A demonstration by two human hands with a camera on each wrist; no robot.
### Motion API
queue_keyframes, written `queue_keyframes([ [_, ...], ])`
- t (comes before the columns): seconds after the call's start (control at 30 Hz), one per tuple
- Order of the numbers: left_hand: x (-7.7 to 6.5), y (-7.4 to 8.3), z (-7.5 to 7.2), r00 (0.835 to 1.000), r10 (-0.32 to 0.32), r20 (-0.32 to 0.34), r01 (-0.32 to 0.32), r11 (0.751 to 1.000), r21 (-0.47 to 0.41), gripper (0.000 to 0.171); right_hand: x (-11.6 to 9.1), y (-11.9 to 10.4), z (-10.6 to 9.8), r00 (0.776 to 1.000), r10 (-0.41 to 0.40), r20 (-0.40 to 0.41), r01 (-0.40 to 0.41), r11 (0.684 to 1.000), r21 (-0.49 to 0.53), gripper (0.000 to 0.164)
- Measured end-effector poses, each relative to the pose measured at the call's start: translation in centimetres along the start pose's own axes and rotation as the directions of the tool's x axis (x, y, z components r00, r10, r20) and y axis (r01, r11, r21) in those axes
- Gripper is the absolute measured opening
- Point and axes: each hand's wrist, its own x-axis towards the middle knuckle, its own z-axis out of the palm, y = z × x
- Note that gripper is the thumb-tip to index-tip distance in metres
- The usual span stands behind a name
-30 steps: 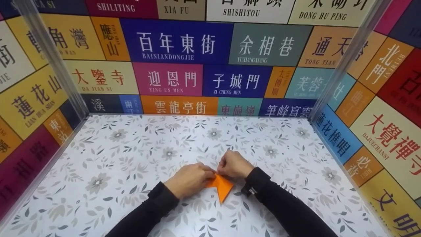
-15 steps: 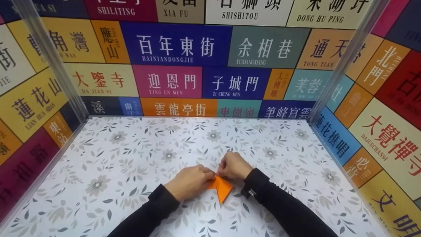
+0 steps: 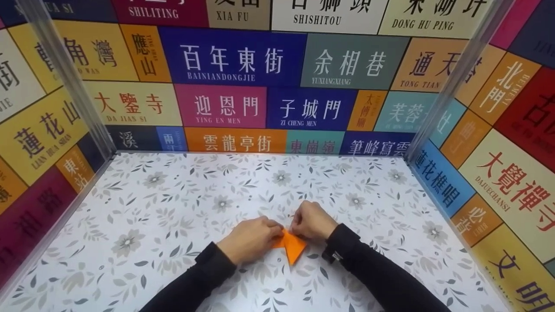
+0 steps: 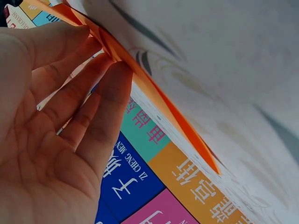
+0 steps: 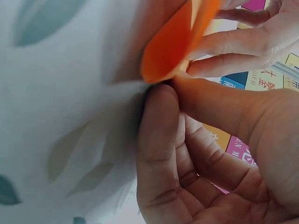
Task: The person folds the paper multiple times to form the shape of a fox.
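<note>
A folded piece of orange paper (image 3: 295, 248) lies on the tabletop in the head view, with one pointed flap toward the person. My left hand (image 3: 253, 238) holds its left part; in the left wrist view, thumb and fingertips meet the layered paper (image 4: 154, 91). On the other side, my right hand (image 3: 313, 222) has curled fingers at the paper's upper right edge. The right wrist view shows thumb and index finger pinching at the end of a rounded, open fold of the paper (image 5: 168, 51). Both hands hide much of the sheet's upper part.
White table covering (image 3: 182, 182) with a grey leaf and flower print lies under the hands. Panels with colourful place-name signs (image 3: 234, 56) stand along the back and both sides. Clear corner strips (image 3: 455, 82) join them.
My right hand has shifted slightly to the right, and the paper's pointed flap has moved up a little. The left hand stays nearly where it was.
</note>
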Motion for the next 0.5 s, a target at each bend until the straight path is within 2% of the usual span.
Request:
queue_keyframes([
  [0.27,-0.1,0.1,0.1,1.000,-0.022,0.002,0.022,1.000,0.005,0.021,-1.4,0.7,-0.1,0.998,-0.059,-0.026,0.059,0.998,-0.036,0.020],
  [0.5,-0.1,0.4,0.1,1.000,-0.022,-0.018,0.021,1.000,-0.021,0.019,-2.6,1.2,-0.3,1.000,0.007,-0.015,-0.007,1.000,-0.006,0.018],
])
